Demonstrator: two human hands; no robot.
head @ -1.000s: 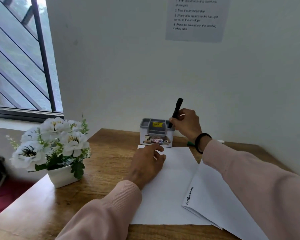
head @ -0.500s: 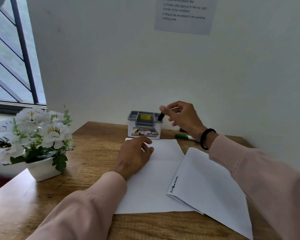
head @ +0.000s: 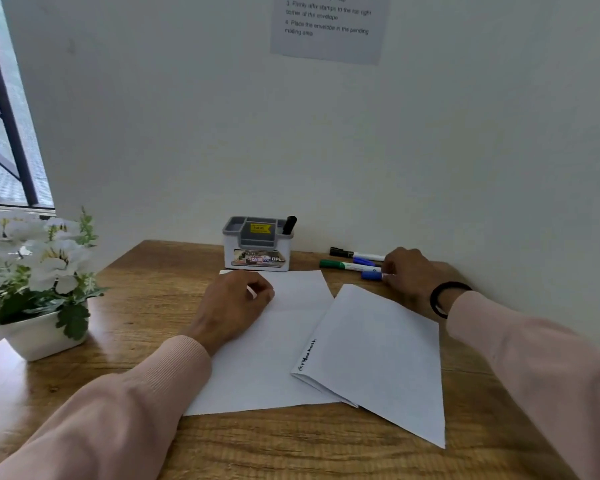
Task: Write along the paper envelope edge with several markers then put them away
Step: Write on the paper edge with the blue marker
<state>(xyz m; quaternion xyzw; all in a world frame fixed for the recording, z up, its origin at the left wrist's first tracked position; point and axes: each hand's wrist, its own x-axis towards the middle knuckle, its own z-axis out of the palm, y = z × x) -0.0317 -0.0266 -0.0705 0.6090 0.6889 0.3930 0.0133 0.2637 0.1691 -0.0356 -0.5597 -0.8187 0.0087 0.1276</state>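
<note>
Your right hand (head: 407, 271) grip pinches the blue marker (head: 372, 275) at 1 o'clock, beside the green marker (head: 349, 265). Your left hand (head: 236, 303), loosely curled, rests on the paper (head: 257, 375); the envelope (head: 378, 358) overlaps it. The organizer (head: 257, 249) stands at 12 o'clock.

A warm brown wooden table (head: 146, 289) with darker grain streaks carries a plain white sheet of paper (head: 257, 375) and a white paper envelope (head: 378, 358) edged with a short line of black handwriting (head: 307, 355). At the far side stands a white plastic pen holder (head: 257, 247) with a grey top, a yellow label and a multicoloured sticker; a black marker (head: 288, 225) stands in it. To its right lie a black-capped white marker (head: 355, 253), a green-capped white marker (head: 347, 265) and two blue markers (head: 371, 275). Left, white artificial flowers with green leaves (head: 39, 258) fill a white pot (head: 42, 336). Both sleeves (head: 534, 358) are pale pink; the right wrist wears a black band (head: 442, 299).
</note>
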